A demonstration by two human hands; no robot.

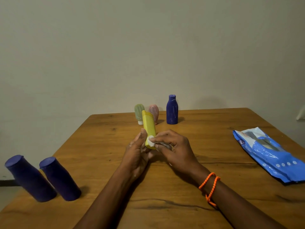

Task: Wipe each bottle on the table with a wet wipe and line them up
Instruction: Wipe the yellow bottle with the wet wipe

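From where I sit, the yellow bottle [148,128] is up off the wooden surface [181,187] at the centre of the frame, tilted with its top leaning toward the upper left. My left hand [137,152] is curled round its lower end, thumb up along the side, and my right hand [171,146] pinches a balled white wipe [151,140] against the bottle's lower side, fingers bent round the wad. The grip sits low on the bottle, so I judge that a hard rub from the right could lever it out of the left fingers, the more so if the plastic is getting wet and slick. If it dropped or swung forward, the green bottle [139,114] and pink bottle [153,113] just behind it at the far edge look light and tippy, and the upright blue bottle [172,109] to their right could go too. The wipe is bunched small, so parts of the bottle may get missed. At lower left two dark blue bottles [42,177] stand side by side near the surface's edge; a careless placement there could nudge one off. The blue wipes pack [270,154] lies at the right, well apart.
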